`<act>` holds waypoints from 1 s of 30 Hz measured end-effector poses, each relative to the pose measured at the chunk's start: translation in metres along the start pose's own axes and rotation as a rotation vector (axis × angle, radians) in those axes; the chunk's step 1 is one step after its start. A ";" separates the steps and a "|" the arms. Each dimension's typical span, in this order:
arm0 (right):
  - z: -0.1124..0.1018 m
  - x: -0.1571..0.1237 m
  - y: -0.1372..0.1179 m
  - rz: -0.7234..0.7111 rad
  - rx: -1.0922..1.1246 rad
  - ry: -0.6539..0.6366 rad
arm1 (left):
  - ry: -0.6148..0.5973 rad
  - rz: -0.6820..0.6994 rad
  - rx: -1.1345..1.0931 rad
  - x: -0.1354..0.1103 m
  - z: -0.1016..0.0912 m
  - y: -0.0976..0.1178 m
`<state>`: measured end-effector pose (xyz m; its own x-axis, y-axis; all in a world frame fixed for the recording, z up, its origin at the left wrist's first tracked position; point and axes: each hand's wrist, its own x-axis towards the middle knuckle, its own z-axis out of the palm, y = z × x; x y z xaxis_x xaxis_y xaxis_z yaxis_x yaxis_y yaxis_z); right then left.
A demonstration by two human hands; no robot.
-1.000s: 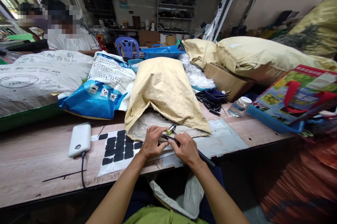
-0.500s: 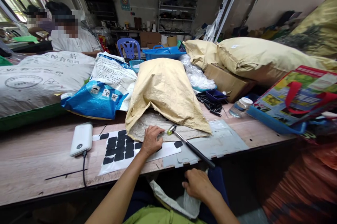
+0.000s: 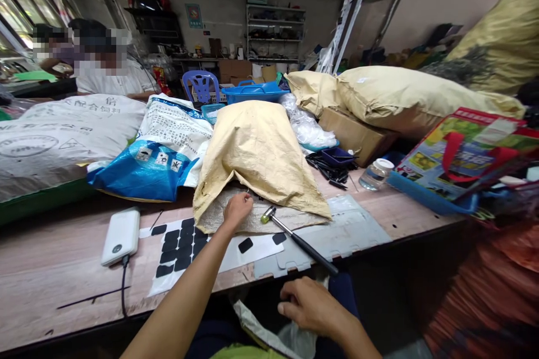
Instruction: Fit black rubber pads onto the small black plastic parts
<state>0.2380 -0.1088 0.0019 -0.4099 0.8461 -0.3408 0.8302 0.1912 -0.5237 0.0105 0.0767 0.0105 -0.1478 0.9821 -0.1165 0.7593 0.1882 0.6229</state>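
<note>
At the mouth of the beige woven sack (image 3: 261, 145) is my left hand (image 3: 238, 210), its fingers bent and drawn together by the opening; whatever they grip is hidden. My right hand (image 3: 309, 303) hovers above my lap, in front of the table edge. Its fingers are loosely curled with the thumb apart, and no thing shows between them. Beneath it a white bag (image 3: 269, 328) gapes across my lap. Between my hands lies a small hammer (image 3: 298, 241) with a black handle and yellowish face. Black rounded-square pads (image 3: 170, 249) stick to a white sheet (image 3: 229, 260).
A white power bank (image 3: 121, 235) with a cable lies left. Blue-and-white (image 3: 147, 165) and white (image 3: 54, 145) sacks stand behind it. On the right are black parts (image 3: 326, 171), a jar (image 3: 376, 173), a cardboard box (image 3: 357, 134) and a blue tray (image 3: 433, 196). A person (image 3: 112, 78) sits far left.
My left hand has moved forward to the sack's opening, uncovering a black pad on the sheet. My right hand has dropped slightly toward my lap. The view has shifted slightly.
</note>
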 end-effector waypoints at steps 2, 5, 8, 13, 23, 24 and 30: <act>-0.020 0.001 -0.005 -0.110 0.113 0.072 | 0.049 -0.055 0.028 0.015 0.001 0.009; -0.039 0.015 -0.003 -0.055 0.009 0.493 | 0.089 -0.091 0.060 0.031 0.008 0.020; -0.042 0.036 0.007 0.034 -0.131 0.665 | 0.101 -0.101 0.086 0.039 0.015 0.027; -0.027 0.055 0.021 0.065 -0.150 0.671 | 0.074 -0.063 0.123 0.037 0.009 0.019; -0.024 0.059 0.021 0.074 -0.149 0.689 | 0.178 0.400 0.136 -0.060 -0.015 -0.047; -0.023 0.058 0.021 0.068 -0.135 0.692 | 0.181 0.453 0.118 -0.073 -0.012 -0.052; -0.008 0.033 0.019 0.012 0.209 0.662 | 0.132 0.465 0.022 -0.113 0.011 -0.069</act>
<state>0.2432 -0.0733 -0.0131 -0.0286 0.9857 0.1659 0.7159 0.1360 -0.6848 -0.0184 -0.0468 -0.0279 0.1331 0.9535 0.2703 0.7771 -0.2697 0.5686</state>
